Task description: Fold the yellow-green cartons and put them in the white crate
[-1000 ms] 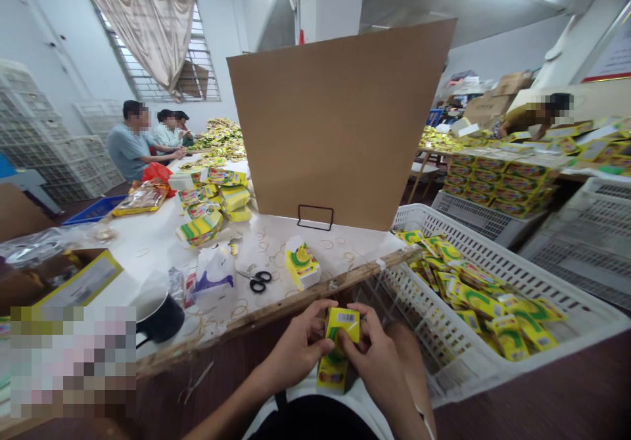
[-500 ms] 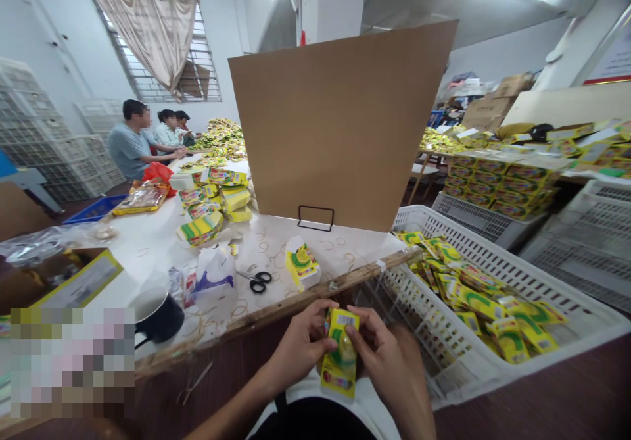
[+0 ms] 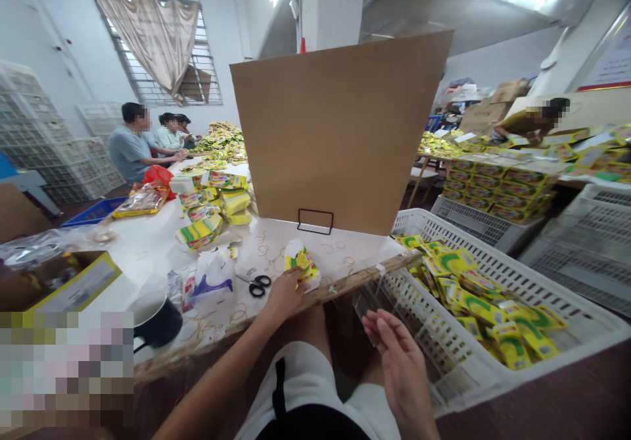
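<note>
My left hand [image 3: 284, 296] reaches over the table's front edge. Its bent fingers are on the near side of a small yellow-and-white carton [image 3: 306, 269], partly covering it; the fingertips are not clear. My right hand [image 3: 400, 358] is raised beside the white crate [image 3: 497, 282], above my lap. Its fingers are loosely bent with gaps between them, and I see nothing in them. Many yellow-and-green packs [image 3: 476, 303] lie heaped inside the crate. To the left of the carton lie black-handled scissors [image 3: 259, 285].
A large cardboard sheet [image 3: 340, 137] stands in a black wire holder [image 3: 315, 221]. Stacked yellow packs [image 3: 202, 229], a dark mug [image 3: 160, 321] and rubber bands share the table. People sit at the far left; another person [image 3: 525, 124] bends over the right table.
The yellow pack that both hands held has left them; another pack shows atop the crate's heap. My left hand moved forward to the carton, my right hand towards the crate. A person appeared at right.
</note>
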Action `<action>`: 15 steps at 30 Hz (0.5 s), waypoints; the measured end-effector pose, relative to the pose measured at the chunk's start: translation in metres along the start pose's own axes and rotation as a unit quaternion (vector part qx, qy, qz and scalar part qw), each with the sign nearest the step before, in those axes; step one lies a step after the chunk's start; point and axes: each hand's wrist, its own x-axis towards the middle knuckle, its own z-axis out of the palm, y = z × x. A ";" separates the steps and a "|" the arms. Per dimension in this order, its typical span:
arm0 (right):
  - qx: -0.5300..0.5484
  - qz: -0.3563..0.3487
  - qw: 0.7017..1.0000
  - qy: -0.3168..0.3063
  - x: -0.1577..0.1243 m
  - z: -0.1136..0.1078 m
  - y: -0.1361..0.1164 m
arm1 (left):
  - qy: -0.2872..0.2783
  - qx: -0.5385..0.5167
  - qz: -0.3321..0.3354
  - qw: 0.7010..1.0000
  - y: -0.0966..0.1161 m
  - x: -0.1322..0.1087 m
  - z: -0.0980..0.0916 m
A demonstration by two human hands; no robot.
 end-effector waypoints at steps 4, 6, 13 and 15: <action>0.004 0.034 0.999 -0.018 -0.004 0.003 0.006 | -0.005 0.012 0.020 1.000 -0.009 0.004 -0.010; -0.005 0.044 0.999 -0.022 -0.006 0.005 0.004 | 0.016 0.011 0.034 0.999 -0.009 0.006 -0.015; -0.033 0.100 0.991 -0.080 -0.017 0.015 0.006 | 0.165 -0.019 0.141 0.976 0.020 -0.028 -0.020; -0.029 0.119 0.989 -0.086 -0.019 0.017 0.007 | 0.162 -0.030 0.201 0.966 0.030 -0.046 -0.019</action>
